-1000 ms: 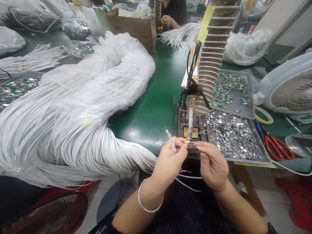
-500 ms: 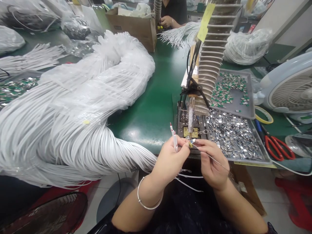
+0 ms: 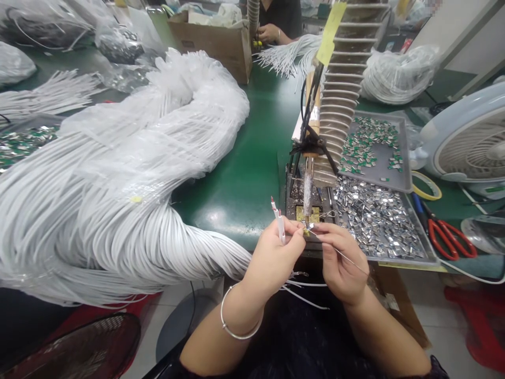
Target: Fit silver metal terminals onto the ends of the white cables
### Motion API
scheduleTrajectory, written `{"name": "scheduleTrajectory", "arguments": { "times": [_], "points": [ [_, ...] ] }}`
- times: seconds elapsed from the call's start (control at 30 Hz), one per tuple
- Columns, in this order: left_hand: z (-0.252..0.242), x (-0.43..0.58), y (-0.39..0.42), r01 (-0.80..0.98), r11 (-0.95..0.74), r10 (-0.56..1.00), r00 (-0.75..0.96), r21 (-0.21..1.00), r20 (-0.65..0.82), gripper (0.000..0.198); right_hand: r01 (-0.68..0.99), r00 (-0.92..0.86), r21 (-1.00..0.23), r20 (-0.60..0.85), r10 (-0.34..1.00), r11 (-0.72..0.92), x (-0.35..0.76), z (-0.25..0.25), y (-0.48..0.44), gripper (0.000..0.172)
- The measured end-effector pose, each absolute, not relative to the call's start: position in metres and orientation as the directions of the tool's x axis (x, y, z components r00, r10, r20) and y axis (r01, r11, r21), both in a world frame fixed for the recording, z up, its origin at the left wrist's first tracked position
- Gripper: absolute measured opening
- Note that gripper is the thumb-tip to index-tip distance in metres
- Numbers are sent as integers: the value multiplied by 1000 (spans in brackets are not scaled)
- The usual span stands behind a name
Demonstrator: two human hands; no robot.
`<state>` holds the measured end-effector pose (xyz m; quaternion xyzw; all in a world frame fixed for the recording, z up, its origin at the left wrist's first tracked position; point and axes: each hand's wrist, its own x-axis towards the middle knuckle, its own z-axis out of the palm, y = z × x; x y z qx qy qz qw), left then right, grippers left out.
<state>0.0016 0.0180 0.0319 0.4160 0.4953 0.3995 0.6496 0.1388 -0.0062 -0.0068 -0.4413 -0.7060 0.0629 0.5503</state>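
Observation:
My left hand (image 3: 276, 258) is closed around a few white cables (image 3: 281, 229), whose ends with reddish wires stick up past the fingers. Its thumb and forefinger pinch at the work spot. My right hand (image 3: 344, 258) is closed too, with a small shiny metal connector (image 3: 311, 226) at its fingertips and a thin solder wire (image 3: 347, 257) running across the palm side. Both sets of fingertips meet just under the tip of an upright soldering iron (image 3: 308, 189). The exact contact there is too small to make out. Below my hands hang more white cable ends (image 3: 305, 297).
A large bundle of white cables (image 3: 189, 242) in plastic fills the left. At right lie a tray of metal shells (image 3: 379, 221), a tray of green-and-silver connectors (image 3: 384, 158), red-handled scissors (image 3: 450, 239) and a fan (image 3: 473, 142). A ribbed hose (image 3: 347, 95) hangs by the iron. Another person's hand (image 3: 269, 34) shows behind.
The view has shifted very slightly. Both hands stay under the soldering iron with the same hold, and the cable ends in my left hand have moved a little left.

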Motion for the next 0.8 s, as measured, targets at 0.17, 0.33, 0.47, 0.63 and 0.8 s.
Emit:
{"name": "scheduleTrajectory", "arguments": {
  "times": [0.17,0.33,0.47,0.63,0.8],
  "points": [
    [32,1,18,-123,336,931,195,934,-310,17,556,-2,-566,731,682,609,138,-6,-5,22],
    [30,0,19,-149,323,937,191,935,-293,17,566,-2,-563,729,684,602,137,-5,-4,22],
    [31,0,19,-160,324,938,183,933,-295,16,561,-5,-564,730,683,607,137,-5,-5,23],
    [31,0,18,-166,319,940,184,933,-288,15,549,-11,-571,725,688,611,137,-6,-5,25],
    [31,-1,19,-176,317,941,182,932,-286,16,573,-12,-552,733,680,605,136,-3,-4,22]
  ]
}}
